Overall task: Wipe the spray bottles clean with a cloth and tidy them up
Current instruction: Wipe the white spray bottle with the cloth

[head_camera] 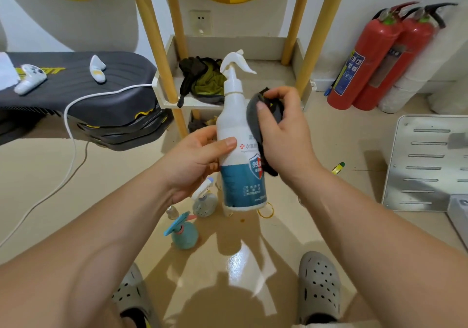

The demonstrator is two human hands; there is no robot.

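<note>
**White spray bottle held up, grey cloth against its side**

The white spray bottle [235, 125] is in the air in front of the person, almost upright. Its white trigger head is on top and the nozzle points to the right. The lower part of the bottle carries a blue label with a shield mark.

The left hand [197, 160] grasps the bottle body from the left side, with the thumb lying across the front just above the label. The right hand [283, 135] grasps a dark grey cloth [253, 114], which is bunched under the thumb and fingers. The cloth touches the right side of the bottle, from the shoulder down to the shield mark.

Below the bottle, on the beige floor [329, 150], stand more bottles. A small round pale one [204, 202] is just left of the bottle base. A tiny clear one [172, 211] is further left, and a teal one [183, 235] with a blue trigger is lower left. A yellow rubber band [266, 211] lies just right of the base.

Behind the bottle is a low shelf [162, 84] with yellow posts, and dark and green rags [205, 79] lie on it. Two red fire extinguishers [367, 61] stand well to the right of the bottle, against the wall
</note>
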